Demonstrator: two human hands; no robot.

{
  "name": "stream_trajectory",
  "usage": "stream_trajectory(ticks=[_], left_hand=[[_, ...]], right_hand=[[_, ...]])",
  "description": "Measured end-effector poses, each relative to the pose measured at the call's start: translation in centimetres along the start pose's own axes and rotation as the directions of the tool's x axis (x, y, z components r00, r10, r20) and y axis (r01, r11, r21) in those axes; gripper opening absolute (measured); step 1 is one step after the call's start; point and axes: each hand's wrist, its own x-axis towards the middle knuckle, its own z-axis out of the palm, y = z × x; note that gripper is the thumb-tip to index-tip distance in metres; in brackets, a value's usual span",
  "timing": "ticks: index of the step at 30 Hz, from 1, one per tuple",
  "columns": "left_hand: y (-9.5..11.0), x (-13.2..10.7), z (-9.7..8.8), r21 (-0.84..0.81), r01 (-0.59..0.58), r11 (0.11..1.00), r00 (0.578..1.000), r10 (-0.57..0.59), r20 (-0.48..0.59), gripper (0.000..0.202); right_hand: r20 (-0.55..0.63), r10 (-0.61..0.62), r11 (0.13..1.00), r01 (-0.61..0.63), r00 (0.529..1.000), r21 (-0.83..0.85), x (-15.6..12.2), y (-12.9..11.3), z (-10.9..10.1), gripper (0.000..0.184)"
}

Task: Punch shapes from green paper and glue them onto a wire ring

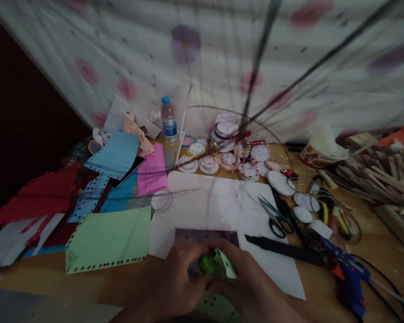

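My left hand (183, 273) and my right hand (244, 278) meet at the near edge of the white sheet, fingers closed. Between them is a small bright green hole punch (209, 265), mostly covered by the fingers. The left fingers curl around it. Pinched in my right hand is a piece of light green paper (226, 264), its edge standing up beside the punch. Lower down, a hole-dotted part of green paper (218, 306) shows under the hands. A dark rectangular piece (207, 235) lies just beyond the knuckles.
Hole-edged green paper (111, 240) lies left, near blue sheets (116, 152) and red paper (37, 197). Scissors (278, 220), a black cutter (286, 251) and a blue glue gun (348, 278) lie right. Decorated paper discs (208, 163) and a bottle (169, 123) stand behind. Blurred dark strands cross the view.
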Motion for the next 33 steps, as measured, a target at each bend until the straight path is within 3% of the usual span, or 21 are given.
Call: stream_trajectory(ticks=[3,7,9,12,16,20,24,30,33], left_hand=[[-0.1,0.2,0.2,-0.037,0.075,0.997,0.997,-0.074,0.037,0.039],[-0.3,0.5,0.3,-0.033,0.148,0.988,0.988,-0.147,0.043,0.043],[-0.8,0.6,0.0,0.017,0.088,0.996,0.994,-0.089,0.065,0.043],[-1.8,0.7,-0.7,0.18,-0.088,0.98,0.994,0.073,0.087,0.042],[-2.8,0.7,-1.1,0.363,-0.33,0.871,0.944,0.296,0.148,0.058],[-2.8,0.8,-0.8,0.321,-0.336,0.885,0.941,0.299,0.159,0.073],[-2.9,0.5,-1.0,0.192,-0.342,0.92,0.94,0.331,0.085,0.048],[-4.3,-0.2,-1.4,0.286,-0.459,0.841,0.876,0.482,-0.009,0.044],[-4.4,-0.2,-1.7,0.353,-0.501,0.79,0.828,0.556,-0.069,0.047]], right_hand=[[-0.004,0.027,0.998,-0.027,1.0,-0.058,0.2,-0.2,0.0,0.046],[0.041,-0.035,0.993,0.04,0.999,-0.112,-0.1,-0.5,-1.3,0.053],[0.065,-0.056,0.987,0.065,0.996,-0.15,-0.3,-0.1,-2.1,0.053],[0.063,-0.074,0.961,0.088,0.995,-0.262,-0.6,1.3,-3.0,0.026],[-0.049,-0.11,0.905,0.08,0.993,-0.419,-1.3,3.2,-3.4,0.017],[-0.011,-0.156,0.905,0.138,0.988,-0.401,-2.3,3.1,-3.4,0.017],[-0.009,-0.255,0.903,0.235,0.967,-0.36,-3.0,3.2,-3.4,0.018],[0.016,-0.329,0.9,0.319,0.944,-0.297,-4.2,3.5,-3.5,0.022],[-0.035,-0.342,0.914,0.323,0.939,-0.246,-4.9,3.1,-3.6,0.023]])
